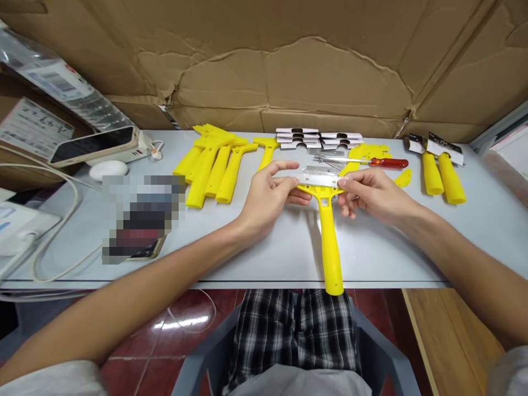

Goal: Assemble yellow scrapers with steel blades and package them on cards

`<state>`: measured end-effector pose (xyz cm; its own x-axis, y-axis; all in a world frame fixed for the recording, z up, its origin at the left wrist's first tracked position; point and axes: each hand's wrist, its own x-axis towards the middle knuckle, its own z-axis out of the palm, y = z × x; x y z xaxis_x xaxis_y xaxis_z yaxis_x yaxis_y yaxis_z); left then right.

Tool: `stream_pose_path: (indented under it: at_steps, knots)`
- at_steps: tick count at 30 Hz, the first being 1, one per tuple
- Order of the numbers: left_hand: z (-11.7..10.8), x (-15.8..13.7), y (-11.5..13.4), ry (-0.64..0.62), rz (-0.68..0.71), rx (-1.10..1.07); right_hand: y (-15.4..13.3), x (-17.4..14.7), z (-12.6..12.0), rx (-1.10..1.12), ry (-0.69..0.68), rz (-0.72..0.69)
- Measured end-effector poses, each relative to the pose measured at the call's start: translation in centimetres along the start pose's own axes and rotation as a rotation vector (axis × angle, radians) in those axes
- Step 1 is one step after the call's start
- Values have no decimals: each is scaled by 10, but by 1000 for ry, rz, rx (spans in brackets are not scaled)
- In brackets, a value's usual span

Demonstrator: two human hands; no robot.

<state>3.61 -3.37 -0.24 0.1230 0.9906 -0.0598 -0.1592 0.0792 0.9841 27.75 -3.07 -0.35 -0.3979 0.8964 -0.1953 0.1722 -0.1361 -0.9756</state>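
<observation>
Yellow plastic front and centre: a scraper (331, 236) is up between both hands, its head over the table (247, 258), its handle running to six o'clock and showing past the table's near edge! Take that scraper head as the middle of the dial. Across it lies a metal strip (319, 179), long side level. The left hand (266, 198) has the nine o'clock end, thumb pressed on the strip, forefinger lifted clear, other fingers tucked under the yellow head. Over at three o'clock the right hand (369, 192) matches it, thumb and forefinger pinched close on the strip's other end, remaining fingers curled loosely below.

Up to twelve o'clock sit folded cards (299, 137) in two stacks, with loose metal blades (330, 153) just in front. Two o'clock brings a red-handled screwdriver (381, 163), small yellow pieces (373, 149) right behind it. Out at three, well apart, two yellow handles (443, 173) wear dark-and-white card caps. Round to nine or ten, more yellow handles (210, 165) lie heaped together, and one single handle (266, 147) rests nearer, towards eleven.
</observation>
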Motion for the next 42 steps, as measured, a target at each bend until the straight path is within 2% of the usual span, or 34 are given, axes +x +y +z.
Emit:
stream_pose_path:
  at_steps: [4, 12, 18, 27, 36, 42]
  knots:
    - [-1, 2, -1, 14, 8, -9, 0, 0, 1, 33, -6, -1]
    - [-5, 2, -2, -37, 17, 30, 0, -2, 4, 28, -1, -7]
    - [-5, 2, -2, -15, 69, 50, -1, 0, 8, 19, 57, 100]
    - [-6, 0, -1, -36, 125, 112, -3, -1, 6, 26, -82, 233]
    - [-5, -4, -2, -9, 229, 169, -4, -2, 6, 157, -70, 136]
    - [-2, -9, 5, 32, 193, 189, -4, -2, 7, 155, -25, 190]
